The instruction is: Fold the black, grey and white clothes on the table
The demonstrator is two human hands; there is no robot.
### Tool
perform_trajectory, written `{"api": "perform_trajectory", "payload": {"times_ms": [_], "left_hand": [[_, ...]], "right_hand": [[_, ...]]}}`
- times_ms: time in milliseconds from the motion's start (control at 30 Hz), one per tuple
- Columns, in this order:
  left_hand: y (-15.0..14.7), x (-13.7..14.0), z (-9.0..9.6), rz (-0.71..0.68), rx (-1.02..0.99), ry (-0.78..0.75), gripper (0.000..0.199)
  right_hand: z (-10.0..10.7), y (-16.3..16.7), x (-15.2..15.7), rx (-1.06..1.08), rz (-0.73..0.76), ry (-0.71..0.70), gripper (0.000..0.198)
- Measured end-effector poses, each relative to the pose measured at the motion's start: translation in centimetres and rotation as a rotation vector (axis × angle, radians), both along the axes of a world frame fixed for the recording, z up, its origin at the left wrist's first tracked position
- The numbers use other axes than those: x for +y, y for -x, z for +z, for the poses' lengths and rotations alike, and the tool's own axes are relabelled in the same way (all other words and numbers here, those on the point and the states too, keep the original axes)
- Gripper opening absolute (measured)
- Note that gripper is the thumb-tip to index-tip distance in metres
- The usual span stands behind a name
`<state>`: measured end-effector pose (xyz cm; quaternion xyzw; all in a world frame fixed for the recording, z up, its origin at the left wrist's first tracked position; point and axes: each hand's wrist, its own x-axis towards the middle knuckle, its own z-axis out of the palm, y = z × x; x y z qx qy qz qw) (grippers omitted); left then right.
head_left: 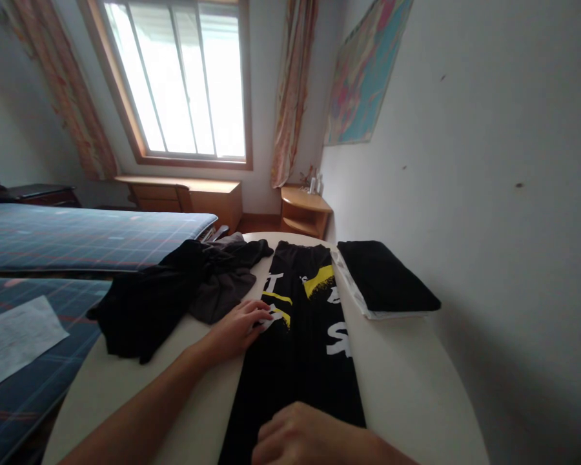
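Note:
A long black garment (300, 368) with white lettering and yellow patches lies flat, stretched lengthwise over a round white table (407, 381). It looks like a pair of trousers. Fingers extended, my left hand (242, 325) rests on its left edge by the yellow print. Lower down, my right hand (303, 436) is over the garment's near part with its fingers curled; the fingertips are hidden, so I cannot tell whether cloth is in them. Crumpled black and grey clothes (179, 290) are heaped left of the garment. To the right sits a neatly folded black cloth item (387, 274), with white material beneath it.
Beds with blue plaid mattresses (91, 236) stand at the left, and a paper sheet (22, 339) lies on the nearer one. A wall (503, 245) runs along the right. Behind the table are a wooden desk (213, 187) and a corner shelf (305, 200).

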<state>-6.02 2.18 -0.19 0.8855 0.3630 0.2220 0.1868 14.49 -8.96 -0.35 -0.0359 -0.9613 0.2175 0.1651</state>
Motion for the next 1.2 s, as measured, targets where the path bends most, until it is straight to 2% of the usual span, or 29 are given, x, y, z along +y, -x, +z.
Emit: {"api": "perform_trajectory", "payload": {"times_ms": [67,133,200,300,367,500,700,933,1067,1200], "left_hand": [[-0.8,-1.2,0.9,-0.079,0.020,-0.023,0.030],[-1.7,-2.6,1.8,-0.184,0.062,-0.036,0.033],[-2.6,-3.8,2.4,-0.287,0.125,-0.051,0.037],[-3.3,-4.9,2.6,-0.373,0.199,-0.083,0.036],[-3.5,-5.1,2.5,-0.385,0.218,-0.095,0.030],[-3.7,-5.5,2.5,-0.394,0.173,-0.088,0.026],[-4.8,-7.3,2.4,-0.434,0.196,-0.116,0.043],[-5.9,-7.7,1.1,-0.460,0.229,-0.289,0.013],[-6.2,-7.7,1.1,-0.473,0.216,-0.352,0.006],[-6.2,-7.8,1.3,-0.517,0.166,-0.376,0.004]], "right_hand": [[2.3,-1.3,0.6,0.018,-0.202,0.005,0.012],[3.9,-3.1,2.0,0.082,-0.539,0.056,0.015],[4.4,-5.0,3.8,0.111,-0.843,0.142,0.020],[3.6,-7.5,6.5,0.127,-1.081,0.202,0.022],[2.7,-8.5,7.7,0.126,-1.106,0.186,0.022],[1.5,-8.9,8.9,0.083,-1.066,0.147,0.025],[0.0,-8.8,9.9,-0.014,-1.182,0.080,0.027],[0.1,-8.2,12.3,-0.079,-1.270,0.042,0.031],[0.6,-7.7,15.8,-0.130,-1.271,-0.047,0.034],[0.1,-7.8,18.8,-0.168,-1.223,-0.133,0.038]]}}
